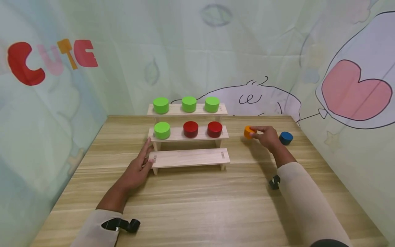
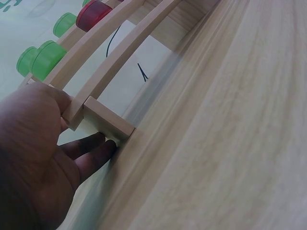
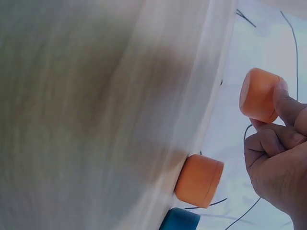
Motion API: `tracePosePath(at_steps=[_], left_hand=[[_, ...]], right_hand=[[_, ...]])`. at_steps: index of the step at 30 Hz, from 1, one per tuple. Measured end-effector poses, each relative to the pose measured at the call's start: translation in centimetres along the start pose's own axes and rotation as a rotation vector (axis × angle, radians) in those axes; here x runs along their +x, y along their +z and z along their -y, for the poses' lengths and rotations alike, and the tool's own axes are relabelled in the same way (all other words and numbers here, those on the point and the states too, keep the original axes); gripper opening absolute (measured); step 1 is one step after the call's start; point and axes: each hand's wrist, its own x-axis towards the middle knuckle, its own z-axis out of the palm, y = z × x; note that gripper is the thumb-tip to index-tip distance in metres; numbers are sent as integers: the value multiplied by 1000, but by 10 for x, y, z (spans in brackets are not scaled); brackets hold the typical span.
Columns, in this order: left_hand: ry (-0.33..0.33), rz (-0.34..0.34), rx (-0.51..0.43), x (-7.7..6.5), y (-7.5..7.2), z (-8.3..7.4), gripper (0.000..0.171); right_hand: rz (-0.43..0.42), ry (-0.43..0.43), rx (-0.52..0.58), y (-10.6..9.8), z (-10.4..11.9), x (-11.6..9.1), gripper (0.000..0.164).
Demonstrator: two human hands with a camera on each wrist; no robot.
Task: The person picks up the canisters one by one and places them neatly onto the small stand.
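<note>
My right hand [image 1: 266, 136] pinches a short orange cylinder [image 3: 261, 96] between thumb and fingers, lifted off the table to the right of a three-tier wooden rack [image 1: 191, 158]. In the right wrist view a second orange cylinder [image 3: 199, 181] stands on the table below that hand, and beside it a blue one [image 1: 286, 138]. At the rack's left end, my left hand [image 1: 135, 172] touches the bottom and middle shelves with fairly straight fingers. Green cylinders [image 1: 189, 104] line the top shelf; one green [image 1: 162, 130] and two red cylinders [image 1: 190, 129] stand on the middle shelf.
The bottom shelf [image 1: 189, 157] shows bare wood. A wood-grain table [image 1: 197, 209] extends in front of the rack. Behind and at both sides hangs a printed cloth backdrop [image 1: 123, 75], close to the table's edges.
</note>
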Motion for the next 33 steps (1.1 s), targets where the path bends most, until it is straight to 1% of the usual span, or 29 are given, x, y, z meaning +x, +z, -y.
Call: tracePosePath(at_steps=[4,10,14,20,28,33], left_hand=[[-1,0,-4,0,-1,-1,80],[7,-5,3,0,-1,-2,80],[3,-2,5,0,-1,-2,80],[-4,-4,-3,0,-2,-4,81],[-6,2,-5,-1,-3,-6,82],[2,-1,-10,0,-3,-6,83]], right_hand=[[-34,-1,-2,1,5,-4,47],[-91,-44,-10,4,16,-12,48],[-140,-97,4,7,25,-18,46],[-245,-205,-5,11,41,-25,44],[-332,-264,59,22,57,-39,44],[-393,-351,136,27,65,-48,45]])
